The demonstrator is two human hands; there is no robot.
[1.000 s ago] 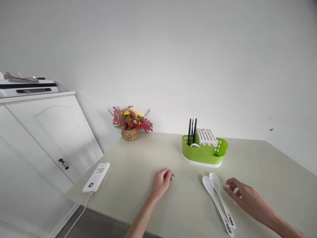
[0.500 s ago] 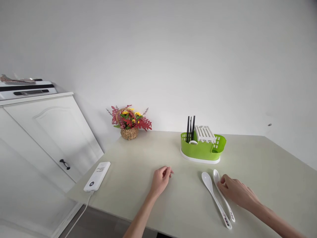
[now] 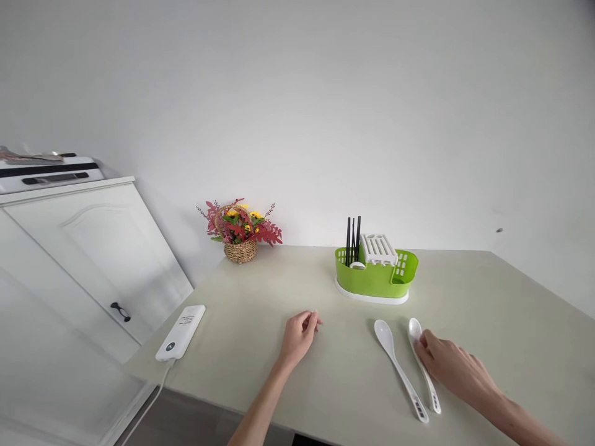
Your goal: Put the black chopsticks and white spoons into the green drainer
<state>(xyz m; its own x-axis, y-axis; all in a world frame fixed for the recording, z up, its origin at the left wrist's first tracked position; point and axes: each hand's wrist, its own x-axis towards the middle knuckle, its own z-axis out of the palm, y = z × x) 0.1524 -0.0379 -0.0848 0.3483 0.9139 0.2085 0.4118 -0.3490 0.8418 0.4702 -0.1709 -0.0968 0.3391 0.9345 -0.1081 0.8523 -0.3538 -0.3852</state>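
My right hand [image 3: 458, 368] pinches a white spoon [image 3: 427, 379] just below its bowl; the fingertips partly cover the neck. To its left a second, similar white spoon [image 3: 398, 364] lies on the table, untouched. Both spoons have dark markings near the handle ends, which point toward me. My left hand [image 3: 298, 339] rests on the table with its fingers loosely curled together, and nothing shows in it. Beyond the spoons stands a green cutlery holder [image 3: 372, 283] with a white base, a white slotted top and black chopsticks [image 3: 353, 240] upright in its left part.
A woven basket of flowers [image 3: 240, 251] stands at the back left by the wall. Near the table's left edge lies a white power bank [image 3: 181, 332] with a cable [image 3: 149, 406] running down. White cabinets [image 3: 93, 248] flank the table [image 3: 232, 347] on the left.
The right-hand spoon's bowl end has shifted right with my right hand, widening the gap between the two spoons. My left hand keeps its place; the view has turned slightly.
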